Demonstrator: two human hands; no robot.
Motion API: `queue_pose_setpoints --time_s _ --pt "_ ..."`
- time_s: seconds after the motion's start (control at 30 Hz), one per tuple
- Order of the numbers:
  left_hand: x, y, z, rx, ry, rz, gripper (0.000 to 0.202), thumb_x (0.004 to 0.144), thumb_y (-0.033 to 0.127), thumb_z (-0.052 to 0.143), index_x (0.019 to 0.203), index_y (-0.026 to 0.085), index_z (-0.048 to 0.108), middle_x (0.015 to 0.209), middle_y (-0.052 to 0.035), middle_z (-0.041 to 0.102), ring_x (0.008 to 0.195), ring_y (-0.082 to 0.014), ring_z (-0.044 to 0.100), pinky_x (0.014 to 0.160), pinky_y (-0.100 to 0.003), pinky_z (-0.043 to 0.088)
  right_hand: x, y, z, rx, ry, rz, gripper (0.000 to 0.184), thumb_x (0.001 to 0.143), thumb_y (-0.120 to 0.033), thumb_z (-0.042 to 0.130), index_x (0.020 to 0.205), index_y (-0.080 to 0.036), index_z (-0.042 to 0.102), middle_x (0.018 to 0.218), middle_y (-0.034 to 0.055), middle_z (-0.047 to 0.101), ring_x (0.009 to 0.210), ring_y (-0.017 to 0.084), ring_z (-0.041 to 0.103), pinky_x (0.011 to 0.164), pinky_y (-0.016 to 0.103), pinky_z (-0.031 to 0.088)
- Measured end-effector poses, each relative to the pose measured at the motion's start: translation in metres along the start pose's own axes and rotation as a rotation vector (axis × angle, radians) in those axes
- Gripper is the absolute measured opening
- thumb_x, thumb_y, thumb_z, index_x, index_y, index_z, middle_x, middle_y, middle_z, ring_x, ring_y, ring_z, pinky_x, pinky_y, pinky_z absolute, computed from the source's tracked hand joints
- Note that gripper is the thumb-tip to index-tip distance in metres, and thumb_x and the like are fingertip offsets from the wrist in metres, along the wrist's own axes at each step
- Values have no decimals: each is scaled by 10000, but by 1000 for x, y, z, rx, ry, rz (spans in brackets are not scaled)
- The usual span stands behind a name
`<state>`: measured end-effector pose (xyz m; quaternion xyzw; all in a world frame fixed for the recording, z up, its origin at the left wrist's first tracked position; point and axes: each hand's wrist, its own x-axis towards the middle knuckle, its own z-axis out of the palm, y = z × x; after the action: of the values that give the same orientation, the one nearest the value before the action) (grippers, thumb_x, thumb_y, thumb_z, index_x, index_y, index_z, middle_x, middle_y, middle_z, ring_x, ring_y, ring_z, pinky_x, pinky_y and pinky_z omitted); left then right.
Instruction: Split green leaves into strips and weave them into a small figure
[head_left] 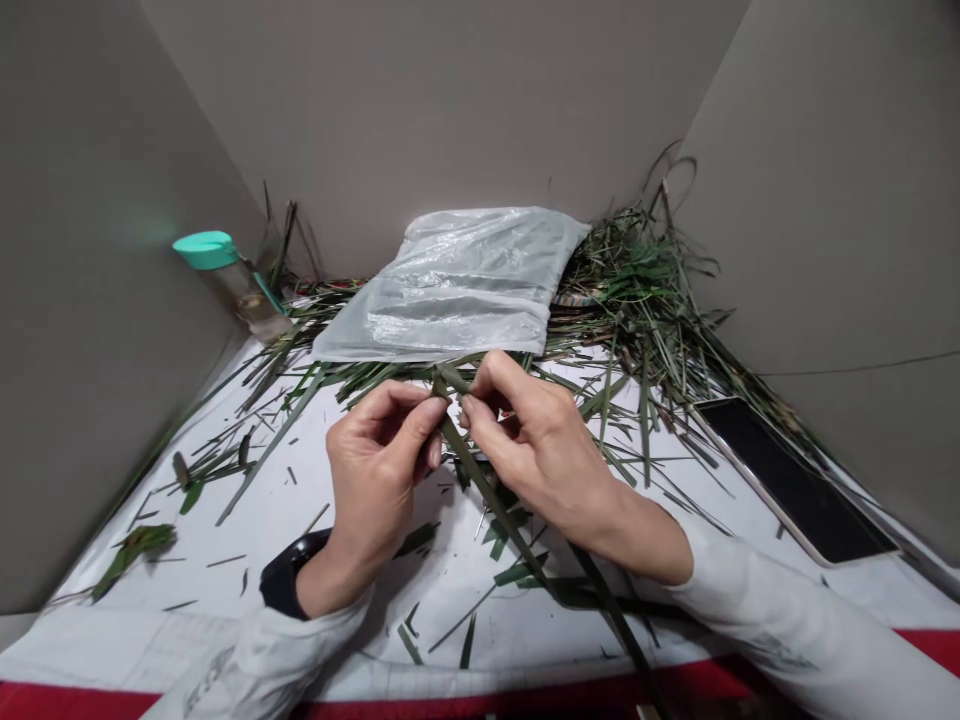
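Observation:
Between my two hands is a folded green leaf strip (480, 480), its top bent over at the fingertips and its long tail running down to the right toward the table's front edge. My left hand (379, 460), with a black watch (289, 570) at the wrist, pinches the fold between thumb and forefinger. My right hand (544, 445) grips the upper bend beside it, also in a pinch. The fingertips almost meet, and they hide part of the fold. Cut bits of leaf (517, 570) lie on the white sheet below.
A clear plastic bag (465, 285) lies at the back over a heap of leaf strips (645, 280). At the left stands a bottle with a teal lid (206, 250). A dark-screened tablet (799, 480) lies at the right. Grey panels (465, 110) enclose the table.

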<state>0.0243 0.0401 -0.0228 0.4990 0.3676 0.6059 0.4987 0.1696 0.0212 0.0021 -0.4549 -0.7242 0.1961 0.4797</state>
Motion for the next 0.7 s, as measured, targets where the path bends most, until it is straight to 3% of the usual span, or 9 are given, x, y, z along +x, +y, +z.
queue_pose_setpoints --time_s 0.17,0.3,0.53,0.7 --pt "-2 -1 0 -2 -13 45 74 774 158 755 773 217 710 488 78 549 405 -59 451 395 -177 374 -4 6 4 -172 17 -166 227 924 -57 450 790 -228 384 733 -21 435 655 130 402 627 270 326" --pt "1 1 0 0 8 42 62 773 173 758 770 211 708 474 75 540 402 -65 467 379 -168 362 -6 4 5 -187 -40 -205 211 950 -86 415 793 -226 402 749 -6 453 679 142 417 635 275 331" --pt "6 3 0 -13 47 38 71 738 190 778 745 198 707 435 81 478 381 -67 447 350 -164 335 2 -8 -8 94 -163 19 186 946 -104 462 800 -207 517 746 -27 556 691 124 504 666 255 375" --pt "8 2 -3 -1 53 59 59 757 199 768 760 212 711 450 77 512 383 -67 443 354 -166 339 7 -2 -13 365 -279 183 147 937 -175 546 825 -179 641 737 -33 565 689 108 488 661 247 369"
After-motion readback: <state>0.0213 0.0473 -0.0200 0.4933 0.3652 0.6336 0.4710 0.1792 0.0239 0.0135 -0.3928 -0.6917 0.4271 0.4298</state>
